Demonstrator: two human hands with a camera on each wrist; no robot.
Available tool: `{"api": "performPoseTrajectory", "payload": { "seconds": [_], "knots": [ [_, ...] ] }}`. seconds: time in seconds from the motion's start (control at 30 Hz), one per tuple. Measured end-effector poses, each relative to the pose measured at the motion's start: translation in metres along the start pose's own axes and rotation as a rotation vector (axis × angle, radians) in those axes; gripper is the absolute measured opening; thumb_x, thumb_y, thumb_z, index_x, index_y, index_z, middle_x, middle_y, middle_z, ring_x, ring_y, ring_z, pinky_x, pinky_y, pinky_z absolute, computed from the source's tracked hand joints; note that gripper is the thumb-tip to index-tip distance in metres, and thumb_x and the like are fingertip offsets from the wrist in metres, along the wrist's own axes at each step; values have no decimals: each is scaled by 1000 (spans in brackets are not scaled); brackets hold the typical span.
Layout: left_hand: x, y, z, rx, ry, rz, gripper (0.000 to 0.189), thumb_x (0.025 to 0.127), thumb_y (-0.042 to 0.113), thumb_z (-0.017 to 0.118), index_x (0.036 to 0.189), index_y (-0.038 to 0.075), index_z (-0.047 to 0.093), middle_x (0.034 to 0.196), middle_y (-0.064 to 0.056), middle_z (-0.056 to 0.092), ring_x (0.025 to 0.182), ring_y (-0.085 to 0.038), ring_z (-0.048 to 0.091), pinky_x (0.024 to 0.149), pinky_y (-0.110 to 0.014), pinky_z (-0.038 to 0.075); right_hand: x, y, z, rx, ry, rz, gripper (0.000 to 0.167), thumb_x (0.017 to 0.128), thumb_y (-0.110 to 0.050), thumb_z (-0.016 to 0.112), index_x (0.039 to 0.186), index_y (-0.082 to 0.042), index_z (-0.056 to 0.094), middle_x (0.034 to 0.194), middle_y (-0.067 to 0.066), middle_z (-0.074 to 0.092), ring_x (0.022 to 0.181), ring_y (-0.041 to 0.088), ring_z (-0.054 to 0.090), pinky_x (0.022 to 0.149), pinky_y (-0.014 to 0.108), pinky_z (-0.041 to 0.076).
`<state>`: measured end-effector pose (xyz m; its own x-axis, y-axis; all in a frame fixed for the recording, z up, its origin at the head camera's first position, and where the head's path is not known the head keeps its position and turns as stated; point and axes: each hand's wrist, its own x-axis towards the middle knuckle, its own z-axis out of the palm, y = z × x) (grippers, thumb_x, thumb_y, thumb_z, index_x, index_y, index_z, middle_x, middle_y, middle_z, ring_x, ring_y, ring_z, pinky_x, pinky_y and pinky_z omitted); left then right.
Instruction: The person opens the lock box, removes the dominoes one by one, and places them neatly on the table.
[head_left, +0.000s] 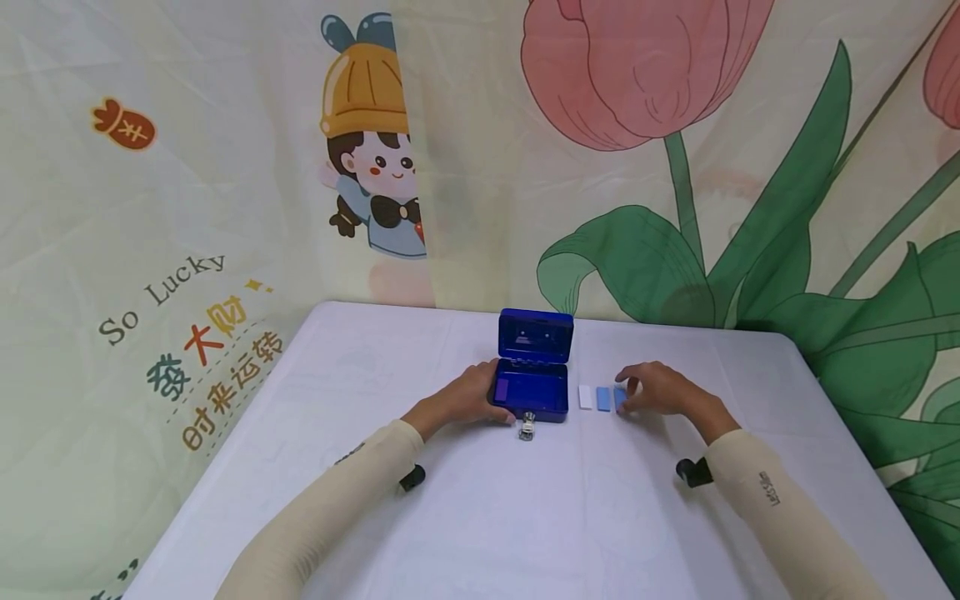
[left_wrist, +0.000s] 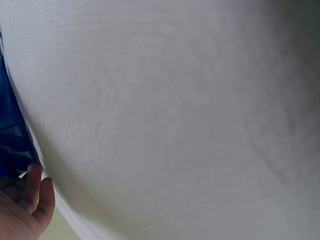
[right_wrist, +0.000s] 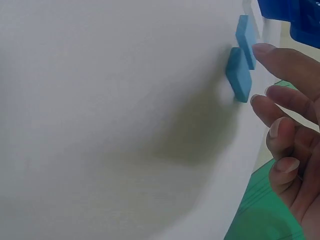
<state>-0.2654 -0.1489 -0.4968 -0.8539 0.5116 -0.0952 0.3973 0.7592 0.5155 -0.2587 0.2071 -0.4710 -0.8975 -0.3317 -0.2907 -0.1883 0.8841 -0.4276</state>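
A blue hinged box [head_left: 553, 402] stands on the table with its lid [head_left: 536, 337] raised. A purple patch [head_left: 501, 390] shows inside at the left, and a silver latch [head_left: 527, 427] hangs at the front. My left hand [head_left: 474, 393] holds the box's left side, thumb by the front corner. Right of the box lie a white rectangular piece [head_left: 585, 397], a light blue one [head_left: 603, 399] and another light blue piece [right_wrist: 239, 75] in a row. Over the last one hovers my right hand [head_left: 660, 388]; its parted fingers appear just apart from the piece in the right wrist view.
A white cloth [head_left: 480, 517] covers the table, whose far edge meets a printed curtain [head_left: 480, 167]. Black wrist cameras sit below both forearms, the left one [head_left: 412, 477] and the right one [head_left: 693, 472].
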Motion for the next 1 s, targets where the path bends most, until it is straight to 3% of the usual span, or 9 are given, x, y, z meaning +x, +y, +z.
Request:
{"api": "performPoseTrajectory", "payload": {
  "seconds": [0.27, 0.5, 0.77, 1.0],
  "knots": [
    [0, 0, 0, -10, 3, 11, 111, 75, 52, 86, 158, 12, 24, 150, -13, 48, 138, -30, 44, 118, -51, 33, 2, -16, -8, -11, 22, -52, 52, 87, -27, 80, 131, -7, 64, 106, 6, 69, 98, 22, 61, 90, 44, 55],
    [0, -1, 1, -16, 5, 16, 111, 74, 51, 86, 157, 11, 24, 151, -13, 48, 139, -31, 44, 118, -52, 33, 8, -45, -10, -35, 26, -102, 51, 88, -27, 79, 132, -6, 63, 107, 6, 70, 97, 21, 63, 93, 46, 55],
    [-1, -2, 0, -5, 3, 15, 111, 75, 51, 86, 158, 11, 24, 151, -13, 48, 139, -31, 44, 118, -51, 33, 20, -79, -4, -52, 35, -154, 53, 87, -29, 80, 132, -7, 64, 107, 5, 70, 96, 20, 63, 87, 39, 57],
    [0, -2, -1, 2, -1, 18, 110, 76, 52, 85, 157, 10, 24, 148, -14, 49, 135, -31, 46, 116, -51, 35, 29, -108, 5, -70, 46, -171, 54, 86, -32, 80, 132, -8, 63, 106, 5, 69, 101, 22, 63, 92, 42, 56]
  ]
}}
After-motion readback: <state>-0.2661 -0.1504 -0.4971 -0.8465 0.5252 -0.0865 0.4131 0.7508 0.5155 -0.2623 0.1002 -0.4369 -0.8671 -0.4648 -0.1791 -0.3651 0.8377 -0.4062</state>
